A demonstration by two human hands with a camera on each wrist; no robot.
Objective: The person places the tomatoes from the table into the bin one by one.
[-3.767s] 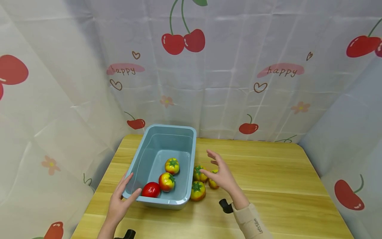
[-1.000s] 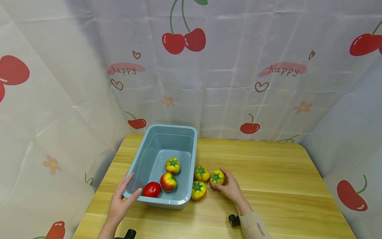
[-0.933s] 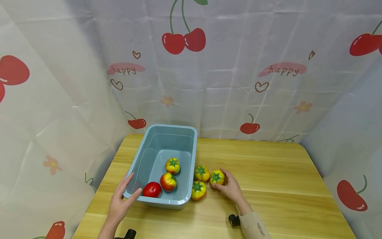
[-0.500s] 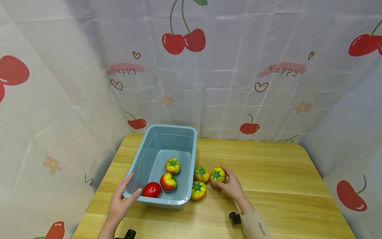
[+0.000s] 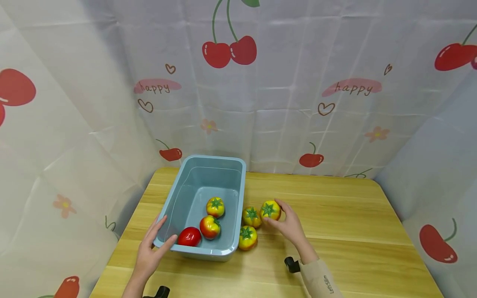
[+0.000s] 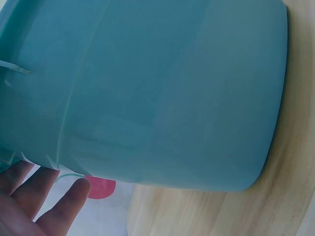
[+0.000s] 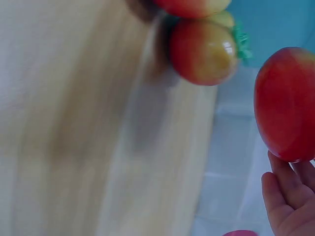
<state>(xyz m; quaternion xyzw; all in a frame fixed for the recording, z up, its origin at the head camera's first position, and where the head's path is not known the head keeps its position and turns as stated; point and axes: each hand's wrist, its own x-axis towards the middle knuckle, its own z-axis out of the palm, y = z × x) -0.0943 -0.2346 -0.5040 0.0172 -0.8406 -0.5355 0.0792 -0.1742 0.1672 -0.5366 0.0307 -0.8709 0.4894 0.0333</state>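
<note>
My right hand [image 5: 288,225] pinches a glossy yellow and red toy tomato [image 5: 270,210] with a green leafy top. In the right wrist view this toy tomato [image 7: 288,103] is raised off the table, fingertips beneath its red side. Two more toy tomatoes, one behind [image 5: 252,217] and one nearer [image 5: 247,238], stand on the table against the right side of a blue-grey plastic tub [image 5: 242,186]. At the tub's near left corner rests my left hand [image 5: 147,254], fingers spread and fairly straight. In the left wrist view those fingers touch the tub's outer wall [image 6: 162,98].
Inside the tub lie a yellow toy tomato [image 5: 215,207], a red-yellow one [image 5: 210,227] and a plain red one [image 5: 189,236]. The wooden table [image 5: 328,207] extends to the right. A cherry-print curtain [image 5: 272,103] encloses the back and sides.
My right hand came down to the rightmost toy tomato, took hold of it, and has lifted it slightly up and away from me. The left hand and the tub stay put.
</note>
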